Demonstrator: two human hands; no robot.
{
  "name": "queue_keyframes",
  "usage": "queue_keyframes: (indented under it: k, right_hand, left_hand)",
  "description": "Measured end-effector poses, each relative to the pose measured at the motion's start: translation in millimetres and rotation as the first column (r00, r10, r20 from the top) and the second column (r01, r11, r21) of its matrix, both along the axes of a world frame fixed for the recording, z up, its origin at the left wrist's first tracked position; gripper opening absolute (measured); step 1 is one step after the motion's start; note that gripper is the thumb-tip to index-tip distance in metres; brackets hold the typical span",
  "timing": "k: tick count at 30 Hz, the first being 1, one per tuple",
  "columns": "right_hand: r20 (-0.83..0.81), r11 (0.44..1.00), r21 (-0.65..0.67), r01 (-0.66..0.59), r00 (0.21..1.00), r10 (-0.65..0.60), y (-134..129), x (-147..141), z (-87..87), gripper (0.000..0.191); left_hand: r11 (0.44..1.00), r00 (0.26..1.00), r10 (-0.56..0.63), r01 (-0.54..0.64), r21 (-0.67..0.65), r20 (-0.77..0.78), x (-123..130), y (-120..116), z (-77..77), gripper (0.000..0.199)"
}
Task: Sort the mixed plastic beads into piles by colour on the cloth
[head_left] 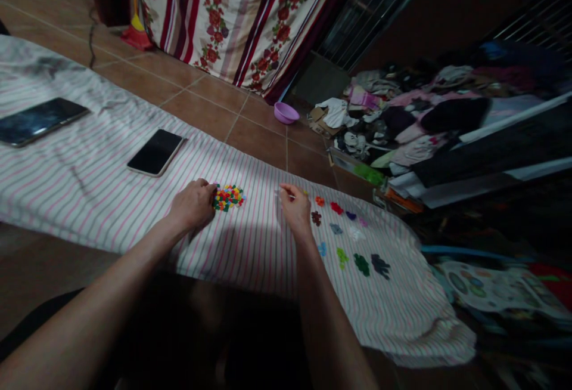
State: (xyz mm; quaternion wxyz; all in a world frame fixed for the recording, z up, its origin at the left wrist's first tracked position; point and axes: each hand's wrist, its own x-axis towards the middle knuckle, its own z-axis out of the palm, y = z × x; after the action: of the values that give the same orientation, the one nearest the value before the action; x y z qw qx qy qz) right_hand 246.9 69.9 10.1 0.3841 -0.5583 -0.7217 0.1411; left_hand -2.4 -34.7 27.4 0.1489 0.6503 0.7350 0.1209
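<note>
My left hand (194, 204) rests on the striped cloth with its fingers curled against the left side of a mixed pile of small colourful pieces (229, 197). Its fingertips are partly hidden, so I cannot make out what they hold, if anything. To the right of the pile, my right hand (295, 208) is closed in a pinch just above the cloth. Whatever is between its fingertips is too small to name. Beyond it lie single-colour heaps, among them orange (319, 201), red (336, 207), brown (316, 218), grey (335, 229), lime green (342, 257) and dark green (361, 265).
A phone (156, 152) and a larger dark-screened device (42, 120) lie on the striped cloth (263, 247) at left. On the tiled floor beyond are a purple bowl (286, 113) and a red broom (136, 35). Heaped clothes (420, 115) fill the right side.
</note>
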Motion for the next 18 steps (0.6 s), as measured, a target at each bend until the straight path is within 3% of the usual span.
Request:
queue_keyframes:
  k: [4,8,13,18]
  right_hand:
    - [0.063,0.991,0.126,-0.054,0.997,0.047,-26,-16,-11.9,0.027]
    - [0.167,0.987,0.158,0.017,0.985,-0.043,-25,6,-21.4,0.030]
    - [0.203,0.985,0.027,0.169,0.964,-0.171,-7,40,-19.7,0.049]
    - [0.182,0.965,-0.143,0.221,0.964,-0.194,-3,51,-14.7,0.064]
  left_hand:
    - [1.000,1.000,-0.009,0.009,0.002,-0.014,-3,-2,0.2,0.040]
    - [1.000,1.000,-0.007,0.007,0.000,0.003,-6,-4,-0.2,0.037]
    - [1.000,0.999,0.001,-0.001,-0.003,0.047,-8,-4,-1.4,0.037]
    - [1.000,0.999,0.004,-0.004,-0.001,0.051,-8,-3,-0.3,0.037]
